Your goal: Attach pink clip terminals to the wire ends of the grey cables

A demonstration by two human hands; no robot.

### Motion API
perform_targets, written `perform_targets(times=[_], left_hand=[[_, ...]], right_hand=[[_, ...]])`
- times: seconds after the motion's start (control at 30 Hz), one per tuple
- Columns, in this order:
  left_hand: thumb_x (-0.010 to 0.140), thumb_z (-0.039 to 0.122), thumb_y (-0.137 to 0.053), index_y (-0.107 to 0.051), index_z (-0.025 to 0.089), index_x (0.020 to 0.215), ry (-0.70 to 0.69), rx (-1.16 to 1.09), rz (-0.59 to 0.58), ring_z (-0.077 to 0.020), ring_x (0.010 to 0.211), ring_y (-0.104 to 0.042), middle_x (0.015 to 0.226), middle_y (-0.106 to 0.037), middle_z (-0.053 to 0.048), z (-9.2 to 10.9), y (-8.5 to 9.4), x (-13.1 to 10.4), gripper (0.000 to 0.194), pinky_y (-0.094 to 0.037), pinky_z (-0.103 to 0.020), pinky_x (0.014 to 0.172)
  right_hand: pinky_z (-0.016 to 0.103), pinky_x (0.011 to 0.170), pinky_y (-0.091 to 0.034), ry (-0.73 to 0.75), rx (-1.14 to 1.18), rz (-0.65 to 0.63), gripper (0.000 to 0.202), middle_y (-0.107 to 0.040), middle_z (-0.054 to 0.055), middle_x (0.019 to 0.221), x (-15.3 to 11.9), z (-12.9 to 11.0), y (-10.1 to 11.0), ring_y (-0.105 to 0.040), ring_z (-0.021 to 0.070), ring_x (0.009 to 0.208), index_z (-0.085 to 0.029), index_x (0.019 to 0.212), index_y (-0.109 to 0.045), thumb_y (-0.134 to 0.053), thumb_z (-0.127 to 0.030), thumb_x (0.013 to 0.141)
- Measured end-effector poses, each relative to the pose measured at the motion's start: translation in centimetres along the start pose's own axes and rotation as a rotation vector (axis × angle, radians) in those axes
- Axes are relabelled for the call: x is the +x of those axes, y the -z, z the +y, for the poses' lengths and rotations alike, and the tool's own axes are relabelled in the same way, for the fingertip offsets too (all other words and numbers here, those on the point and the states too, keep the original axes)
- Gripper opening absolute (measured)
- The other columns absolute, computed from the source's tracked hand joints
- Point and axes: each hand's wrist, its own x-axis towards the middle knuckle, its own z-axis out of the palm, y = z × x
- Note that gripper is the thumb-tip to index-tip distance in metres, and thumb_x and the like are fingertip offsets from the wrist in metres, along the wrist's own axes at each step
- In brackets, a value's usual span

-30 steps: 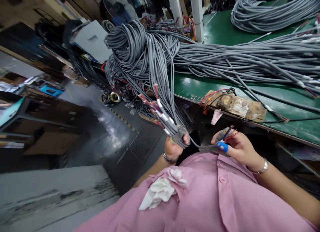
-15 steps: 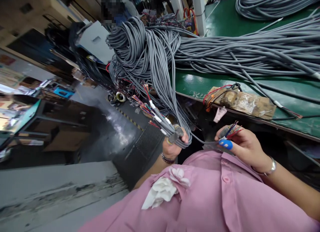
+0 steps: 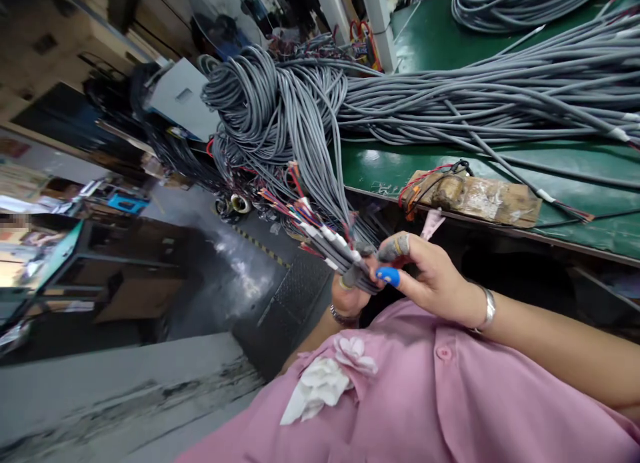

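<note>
Cable bundle (image 3: 338, 251) | left hand (image 3: 349, 298): fingers wrap around it | right hand (image 3: 434, 278): fingers narrow, beside bundle; if holding, cannot tell

Plain grey is shown by the bundle of round sheathed cables (image 3: 340, 255), which is banded with white label sleeves (image 3: 331, 264); red, orange and blue are seen in the thin stripped wires (image 3: 281, 206) beyond them. On the right hand (image 3: 440, 283), the thumb is covered by a bright blue, pale-spotted finger cot (image 3: 388, 276). The pink button-front shirt (image 3: 400, 370) is decorated with white petal-shaped fabric (image 3: 320, 383). The flat tabletop (image 3: 370, 173) is coloured glossy green. The brown wooden block (image 3: 510, 206) is smeared with white. The floor is marked with yellow-and-black striped tape (image 3: 260, 246).
</note>
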Motion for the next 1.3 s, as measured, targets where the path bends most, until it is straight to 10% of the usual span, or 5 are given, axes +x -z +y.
perform_targets(times=[0.33,0.73,1.3], left_hand=[[0.072,0.037,-0.065,-0.060,0.017,0.096,-0.169,-0.275,-0.073,-0.0084,0.055,-0.033,0.065,-0.030,0.004,4.9,0.0,-0.3,0.032,-0.035,-0.024,0.054],[0.074,0.040,-0.066,-0.059,0.021,0.093,-0.089,-0.287,0.076,-0.0106,0.061,-0.039,0.069,-0.037,0.002,5.1,-1.5,0.6,0.028,-0.037,-0.025,0.055],[0.068,0.033,-0.079,-0.058,0.012,0.101,0.029,-0.082,-0.062,-0.0162,0.056,-0.064,0.072,-0.068,-0.008,3.5,0.1,2.4,0.045,-0.051,-0.026,0.054]], right_hand=[[0.026,0.066,-0.047,-0.164,-0.086,-0.318,0.018,-0.064,0.004,0.088,-2.5,9.1,-2.7,-0.059,0.0145,0.073,-0.019,0.099,-0.062,-0.065,-0.024,0.082],[0.023,0.055,-0.036,-0.167,-0.154,-0.269,0.023,-0.052,-0.003,0.073,-2.5,10.2,-4.4,-0.042,0.0117,0.059,-0.020,0.095,-0.055,-0.064,-0.019,0.074],[0.026,0.067,-0.051,0.000,-0.334,-0.232,0.023,-0.067,0.003,0.084,-3.0,6.7,-1.6,-0.064,0.0175,0.070,-0.020,0.111,-0.056,-0.051,-0.026,0.090]])
